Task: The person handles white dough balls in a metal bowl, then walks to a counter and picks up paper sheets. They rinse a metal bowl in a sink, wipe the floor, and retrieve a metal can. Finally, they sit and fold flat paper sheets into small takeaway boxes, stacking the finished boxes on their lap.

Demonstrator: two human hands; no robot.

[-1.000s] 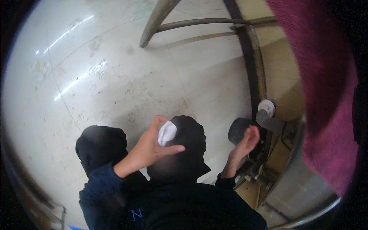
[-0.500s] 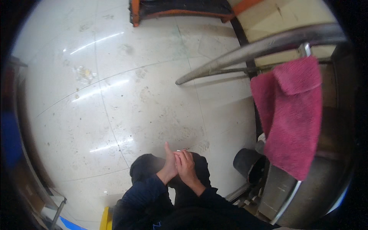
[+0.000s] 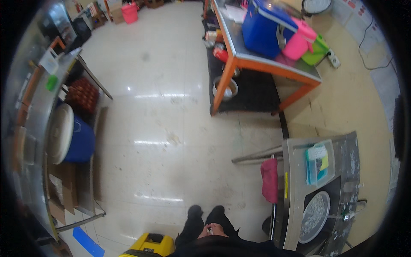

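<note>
Well, I saw the left hand (image 3: 204, 233) and right hand (image 3: 219, 230) together low before the dark trousers (image 3: 191, 224), a small white thing (image 3: 209, 230) showing between them, though I couldn't tell how far they were open or which held it, while a pink cloth (image 3: 269, 180) hung well apart, rightward.

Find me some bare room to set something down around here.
Bare floor stretches between the left steel bench and the orange-framed table. A narrow strip of steel counter shows between the red towel and the clear tray. Crowded: the tabletop around the blue cooler, and the sink area, with its white basket.
</note>
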